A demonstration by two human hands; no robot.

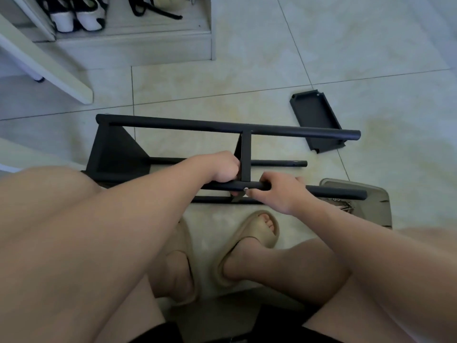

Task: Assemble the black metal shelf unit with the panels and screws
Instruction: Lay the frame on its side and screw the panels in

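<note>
The black metal shelf unit lies on its side on the tiled floor, its round poles running left to right. One panel is fixed at its left end and a second panel stands near the middle. My left hand curls around the near pole beside the middle panel. My right hand grips the same pole just right of the panel, with thumb and finger at a small silver screw. A loose black panel lies flat on the floor at the right.
A grey tray with several screws sits to the right under the near pole's end. My feet in beige slippers rest below the frame. A low cabinet with shoes stands at the back left, and a white board leans there.
</note>
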